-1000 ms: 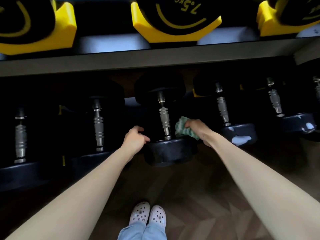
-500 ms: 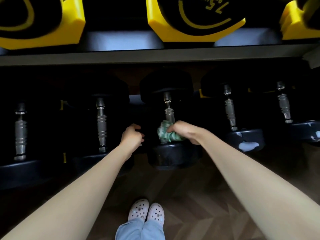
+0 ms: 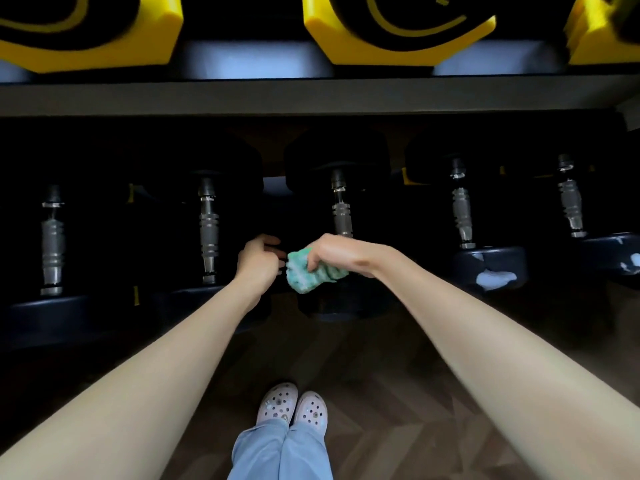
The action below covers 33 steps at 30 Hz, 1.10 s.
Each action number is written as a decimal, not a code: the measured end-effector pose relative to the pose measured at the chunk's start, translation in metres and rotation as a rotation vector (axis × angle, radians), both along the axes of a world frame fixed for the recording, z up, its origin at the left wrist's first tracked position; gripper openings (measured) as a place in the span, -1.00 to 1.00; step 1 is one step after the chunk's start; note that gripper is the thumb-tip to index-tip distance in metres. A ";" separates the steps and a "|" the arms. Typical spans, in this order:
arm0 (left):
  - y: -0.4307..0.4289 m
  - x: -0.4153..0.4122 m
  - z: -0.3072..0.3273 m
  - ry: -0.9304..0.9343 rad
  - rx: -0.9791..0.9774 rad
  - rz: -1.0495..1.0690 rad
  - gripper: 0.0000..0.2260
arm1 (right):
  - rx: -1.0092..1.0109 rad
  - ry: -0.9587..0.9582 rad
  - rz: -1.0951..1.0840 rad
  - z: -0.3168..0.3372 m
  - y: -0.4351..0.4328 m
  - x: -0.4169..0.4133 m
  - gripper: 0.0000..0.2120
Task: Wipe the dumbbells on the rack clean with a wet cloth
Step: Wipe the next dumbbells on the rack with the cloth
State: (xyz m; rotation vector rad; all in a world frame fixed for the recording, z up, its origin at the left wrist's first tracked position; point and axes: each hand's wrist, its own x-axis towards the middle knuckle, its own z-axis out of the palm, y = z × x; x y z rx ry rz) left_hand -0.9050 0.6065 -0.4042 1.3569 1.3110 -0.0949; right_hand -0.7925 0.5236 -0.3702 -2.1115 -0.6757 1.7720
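Five dumbbells sat on the lower shelf of the rack, handles pointing toward the camera, so each near head was the easy bit to reach. The two on the left weren't being touched. Next over, the left hand had its fingers curled in just beside the near head of the middle dumbbell. My guess is it was there to steady the weight, but that spot was too dark to tell if it actually gripped anything. Touching distance to its right was the green cloth, bunched into a wad and lying on the upper left of that same head, right at the foot of the handle. The right hand came over the top with fingers and thumb pinching the wad, which I guess makes sense for pressing wet cloth into a curved surface. The two right-hand dumbbells had pale scuffs on their heads.

Versus half a second earlier: the cloth had been up around the bottom of the handle, and now it had slid down and left onto the head. A second back it was on the handle's right side. The left hand had barely moved
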 end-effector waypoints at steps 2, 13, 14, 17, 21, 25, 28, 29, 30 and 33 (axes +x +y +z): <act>-0.003 -0.002 0.005 -0.052 0.026 0.020 -0.59 | 0.067 -0.092 0.183 0.007 -0.004 -0.008 -0.89; -0.028 -0.017 0.018 -0.075 0.074 0.005 -0.60 | 0.371 -0.454 0.872 0.003 -0.068 -0.042 -0.77; -0.032 -0.018 0.019 -0.074 0.077 -0.002 -0.61 | 0.385 -0.468 0.898 0.001 -0.077 -0.042 -0.73; -0.045 -0.022 0.023 -0.067 0.093 -0.024 -0.62 | 0.443 -0.529 0.940 0.000 -0.097 -0.040 -0.68; -0.057 -0.025 0.029 -0.055 0.116 -0.055 -0.63 | 0.416 -0.538 0.893 0.000 -0.111 -0.032 -0.66; -0.063 -0.027 0.033 -0.035 0.124 -0.076 -0.63 | 0.364 -0.533 0.823 0.000 -0.132 -0.024 -0.64; -0.068 -0.025 0.039 -0.038 0.125 -0.114 -0.64 | 0.331 -0.556 0.780 0.007 -0.141 -0.020 -0.65; -0.069 -0.023 0.041 -0.041 0.123 -0.118 -0.64 | 0.317 -0.560 0.763 0.009 -0.143 -0.019 -0.65; -0.070 -0.023 0.042 -0.043 0.124 -0.123 -0.65 | 0.302 -0.564 0.738 0.010 -0.146 -0.018 -0.65; -0.073 -0.021 0.044 -0.042 0.121 -0.139 -0.66 | 0.213 -0.541 0.515 0.014 -0.157 -0.017 -0.68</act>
